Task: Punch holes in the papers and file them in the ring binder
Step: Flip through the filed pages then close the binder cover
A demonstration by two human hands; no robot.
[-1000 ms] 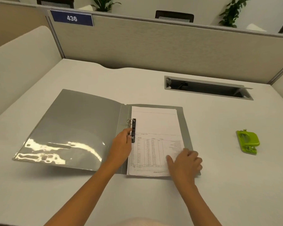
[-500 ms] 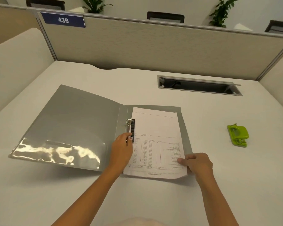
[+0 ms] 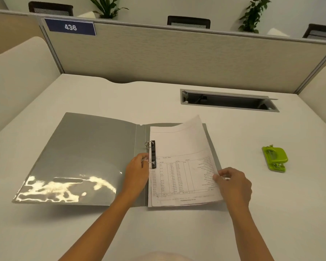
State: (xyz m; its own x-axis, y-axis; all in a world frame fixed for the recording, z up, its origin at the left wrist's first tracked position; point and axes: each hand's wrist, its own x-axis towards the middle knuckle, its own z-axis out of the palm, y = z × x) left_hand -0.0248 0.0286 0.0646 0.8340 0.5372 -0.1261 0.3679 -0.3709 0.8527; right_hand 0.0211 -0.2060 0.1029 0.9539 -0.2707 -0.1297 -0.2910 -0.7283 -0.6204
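A grey ring binder [image 3: 83, 159] lies open on the white desk, its front cover spread to the left. Printed papers [image 3: 179, 166] lie on its right half, against the black ring mechanism [image 3: 152, 153]. My left hand [image 3: 137, 173] rests at the rings, fingertips on the left edge of the papers. My right hand [image 3: 231, 183] pinches the right edge of the top sheet, which is lifted and curls up at its far corner. A green hole punch [image 3: 274, 159] sits on the desk to the right, apart from both hands.
A cable slot [image 3: 228, 100] with a raised lid is cut into the desk behind the binder. Beige partition panels [image 3: 177, 57] close off the back and both sides. A blue sign reading 436 [image 3: 70, 27] hangs at the top left.
My right hand moved from pressing flat on the papers to their right edge and raised the top sheet. My left hand stayed at the rings.
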